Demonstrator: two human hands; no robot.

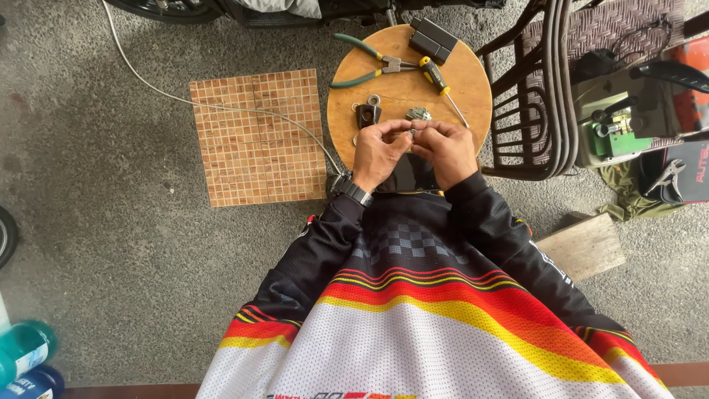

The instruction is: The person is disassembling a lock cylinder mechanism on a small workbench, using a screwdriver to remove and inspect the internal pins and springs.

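Note:
My left hand point(378, 151) and my right hand point(445, 150) meet over the near edge of a round wooden stool top point(469, 81). Both pinch one small metal part point(412, 134) between their fingertips. Just beyond the hands lie a black key fob shell point(367, 116), a small metal ring point(374, 99) and a little grey metal piece point(419, 114). Green-handled pliers point(360, 60) and a yellow-and-black screwdriver point(438, 80) rest farther back, with a black rectangular case point(433, 39) at the far rim. A dark watch sits on my left wrist.
A brown mosaic tile square point(255, 137) lies on the concrete floor to the left, crossed by a white cable point(170, 94). A dark slatted chair point(535, 89) stands to the right, beside a green machine point(617, 122). A wooden block point(583, 245) lies lower right; blue bottles point(26, 355) sit lower left.

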